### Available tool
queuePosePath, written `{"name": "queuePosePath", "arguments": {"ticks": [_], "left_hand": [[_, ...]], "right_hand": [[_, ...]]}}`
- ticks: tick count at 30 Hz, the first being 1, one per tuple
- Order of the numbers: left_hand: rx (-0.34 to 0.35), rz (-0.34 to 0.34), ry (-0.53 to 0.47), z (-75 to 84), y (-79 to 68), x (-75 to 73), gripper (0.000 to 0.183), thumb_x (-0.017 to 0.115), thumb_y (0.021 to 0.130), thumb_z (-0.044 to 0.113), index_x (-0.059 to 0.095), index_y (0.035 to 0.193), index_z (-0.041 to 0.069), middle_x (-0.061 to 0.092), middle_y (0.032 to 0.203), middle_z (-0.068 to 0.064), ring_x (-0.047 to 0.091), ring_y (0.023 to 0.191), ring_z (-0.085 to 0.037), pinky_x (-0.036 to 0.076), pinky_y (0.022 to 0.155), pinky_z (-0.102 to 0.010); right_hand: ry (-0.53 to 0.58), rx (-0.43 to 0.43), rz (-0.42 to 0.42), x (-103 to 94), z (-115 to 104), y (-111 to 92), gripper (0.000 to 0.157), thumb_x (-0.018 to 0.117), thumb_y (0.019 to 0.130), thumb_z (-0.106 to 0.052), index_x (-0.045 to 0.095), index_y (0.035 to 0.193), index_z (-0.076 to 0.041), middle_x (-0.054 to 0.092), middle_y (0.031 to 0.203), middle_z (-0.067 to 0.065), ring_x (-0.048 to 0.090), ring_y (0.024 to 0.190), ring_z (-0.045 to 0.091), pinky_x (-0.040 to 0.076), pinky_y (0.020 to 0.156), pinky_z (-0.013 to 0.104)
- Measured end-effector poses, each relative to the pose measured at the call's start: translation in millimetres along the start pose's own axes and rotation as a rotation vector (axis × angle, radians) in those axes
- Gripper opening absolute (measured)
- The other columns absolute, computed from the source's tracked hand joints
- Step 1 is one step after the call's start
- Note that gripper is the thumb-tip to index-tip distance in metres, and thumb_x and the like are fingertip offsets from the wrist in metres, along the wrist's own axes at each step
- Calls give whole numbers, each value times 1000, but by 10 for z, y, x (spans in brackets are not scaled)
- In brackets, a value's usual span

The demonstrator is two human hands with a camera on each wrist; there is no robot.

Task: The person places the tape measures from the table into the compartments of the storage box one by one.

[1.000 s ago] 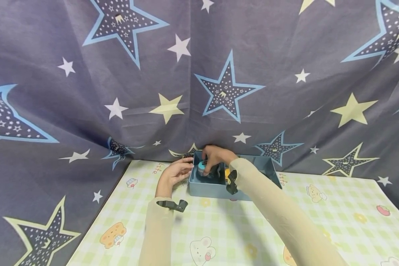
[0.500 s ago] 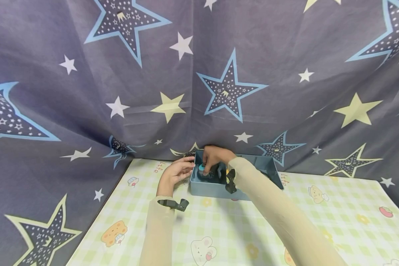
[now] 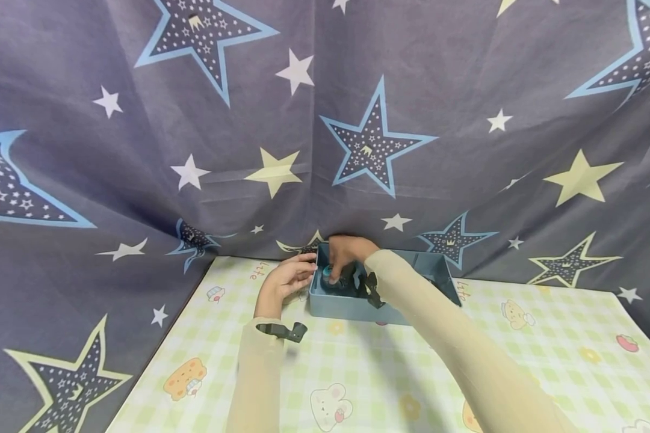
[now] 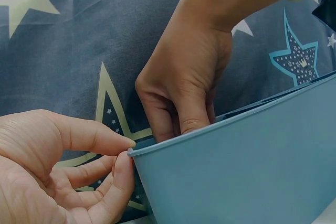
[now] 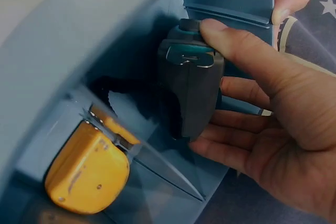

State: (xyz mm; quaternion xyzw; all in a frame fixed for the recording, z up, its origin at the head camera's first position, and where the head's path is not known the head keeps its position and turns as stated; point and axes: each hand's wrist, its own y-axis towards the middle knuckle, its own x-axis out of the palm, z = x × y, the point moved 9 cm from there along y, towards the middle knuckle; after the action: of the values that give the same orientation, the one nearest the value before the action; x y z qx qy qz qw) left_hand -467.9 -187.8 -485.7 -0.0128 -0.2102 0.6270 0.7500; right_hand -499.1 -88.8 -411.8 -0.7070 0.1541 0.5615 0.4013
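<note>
A blue-grey compartment box [image 3: 338, 307] stands at the table's back edge. Inside its left compartment, my right hand [image 3: 348, 249] grips a dark grey and teal tape measure [image 5: 197, 90], with the thumb on its top by a black button. The tape measure's metal end hook faces the right wrist camera, and a black strap [image 5: 128, 85] trails from it. From outside, my left hand [image 4: 68, 171] pinches the box's left corner at the rim. In the left wrist view the box wall hides the tape measure and the right fingertips.
Beyond a thin divider [image 5: 163, 169], a yellow rounded case [image 5: 92, 169] with small screws lies in the neighbouring compartment. A star-printed curtain [image 3: 238, 120] hangs close behind the box. The checked tablecloth [image 3: 379, 379] spreads in front.
My right hand and wrist shift slightly left and the teal top is now more covered. The yellow case has dropped from sight in the head view. My left hand stays at the box's corner.
</note>
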Motion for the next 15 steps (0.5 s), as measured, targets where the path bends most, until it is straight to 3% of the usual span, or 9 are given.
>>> {"name": "queuePosePath", "arguments": {"ticks": [3,8,12,15], "left_hand": [[-2,10,-4,-6,2,-13,54,55,101,-2,42,153,3,54,113,0,59,77,-7,53,69,-16],[-1,14,-2,-9,8,-19,54,56,100,-1,43,153,4,54,113,-1,59,76,-6,53,69,-16],[-1,8,-2,-1,-2,1,55,55,100,-1,42,153,3,54,112,-1,59,75,-6,53,69,-16],[3,11,-1,7,-16,12,55,55,100,-1,42,153,4,52,115,-1,59,75,-5,53,68,-16]], "right_hand": [[51,25,20,-22,10,-33,48,87,79,-40,79,113,-7,76,116,5,56,85,6,50,80,19],[72,25,14,-28,-10,-63,42,88,81,-36,80,108,-5,77,114,8,55,82,9,47,75,20],[89,41,5,-20,-18,-79,47,88,81,-35,78,114,-4,75,119,10,67,98,14,54,87,24],[109,58,8,-19,-21,-86,55,89,80,-34,73,123,-3,72,126,11,68,113,21,56,97,32]]}}
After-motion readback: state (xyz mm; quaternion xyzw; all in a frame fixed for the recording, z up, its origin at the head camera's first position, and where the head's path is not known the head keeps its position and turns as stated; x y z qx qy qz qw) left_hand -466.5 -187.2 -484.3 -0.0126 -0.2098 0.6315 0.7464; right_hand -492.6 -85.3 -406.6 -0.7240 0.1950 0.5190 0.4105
